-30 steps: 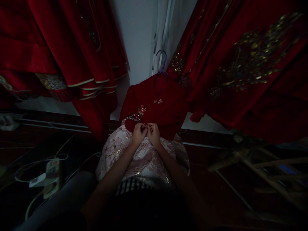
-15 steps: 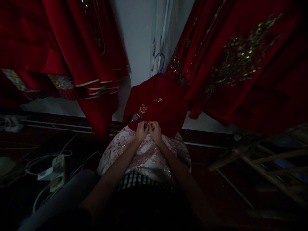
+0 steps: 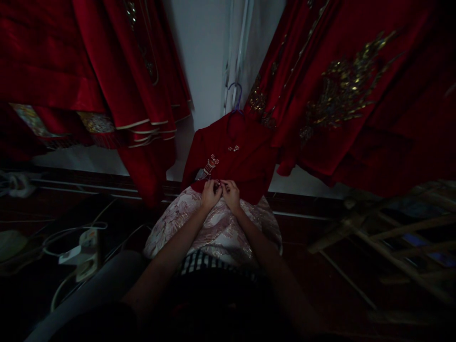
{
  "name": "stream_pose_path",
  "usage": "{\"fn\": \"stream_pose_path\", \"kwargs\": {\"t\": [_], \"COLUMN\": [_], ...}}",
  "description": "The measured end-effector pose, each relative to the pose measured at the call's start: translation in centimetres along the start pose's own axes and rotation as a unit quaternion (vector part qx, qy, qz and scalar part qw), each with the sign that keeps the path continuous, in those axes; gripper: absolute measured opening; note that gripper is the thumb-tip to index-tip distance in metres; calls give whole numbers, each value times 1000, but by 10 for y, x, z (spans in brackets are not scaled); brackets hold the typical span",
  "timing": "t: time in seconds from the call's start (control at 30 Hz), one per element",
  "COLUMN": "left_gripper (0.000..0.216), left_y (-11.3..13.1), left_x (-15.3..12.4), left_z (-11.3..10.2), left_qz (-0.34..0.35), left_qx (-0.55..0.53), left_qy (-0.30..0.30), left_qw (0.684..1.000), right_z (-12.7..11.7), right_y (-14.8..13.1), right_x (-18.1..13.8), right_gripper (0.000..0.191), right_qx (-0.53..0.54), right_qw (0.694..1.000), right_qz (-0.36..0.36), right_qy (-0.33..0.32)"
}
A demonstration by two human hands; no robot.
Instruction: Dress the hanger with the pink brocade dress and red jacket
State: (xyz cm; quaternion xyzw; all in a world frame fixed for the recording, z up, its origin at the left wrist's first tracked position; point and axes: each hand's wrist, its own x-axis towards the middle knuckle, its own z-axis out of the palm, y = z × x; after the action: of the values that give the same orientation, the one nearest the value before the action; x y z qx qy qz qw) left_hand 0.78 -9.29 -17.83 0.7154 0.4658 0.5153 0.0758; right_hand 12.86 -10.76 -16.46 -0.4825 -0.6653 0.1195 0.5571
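A red jacket [image 3: 245,161] hangs in front of me on a purple hanger [image 3: 236,99]. It bears a beaded tassel ornament [image 3: 210,164] and small pearl-like flowers [image 3: 233,148] near the collar. At its lower front edge, my left hand [image 3: 211,194] and my right hand [image 3: 231,194] meet with bent fingers pinched together. Between the fingertips, small shiny red-and-white bits show at the jacket's edge; the dark picture hides their exact kind. Beneath both wrists spreads a pale pink brocade skirt [image 3: 171,218].
Red garments with gold trim [image 3: 117,71] hang on the left, and a red garment with gold sequins [image 3: 349,90] on the right. A power strip [image 3: 88,254] with cables lies low on the left. A wooden frame [image 3: 388,242] stands at the right.
Both hands stay at the jacket's lower edge, their fingers shifting only slightly. The view has turned a little, so the surrounding garments sit slightly differently.
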Motion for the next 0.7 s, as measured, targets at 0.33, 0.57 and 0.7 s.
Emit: {"fn": "stream_pose_path", "kwargs": {"t": [0.33,0.57,0.7], "left_gripper": [9,13,15], "left_y": [1,4,2], "left_x": [1,1,2], "left_z": [-9,-15,-14], "left_qz": [2,8,11], "left_qx": [-3,0,-5], "left_qy": [-14,-28,-34], "left_qw": [1000,1000,999], "right_z": [-1,-1,-1], "right_y": [-2,-1,1], "right_x": [-2,-2,-2], "right_gripper": [28,28,28], "right_qx": [9,10,9], "right_qw": [1000,1000,1000], "right_qz": [-3,3,5], "right_qy": [12,13,10]}}
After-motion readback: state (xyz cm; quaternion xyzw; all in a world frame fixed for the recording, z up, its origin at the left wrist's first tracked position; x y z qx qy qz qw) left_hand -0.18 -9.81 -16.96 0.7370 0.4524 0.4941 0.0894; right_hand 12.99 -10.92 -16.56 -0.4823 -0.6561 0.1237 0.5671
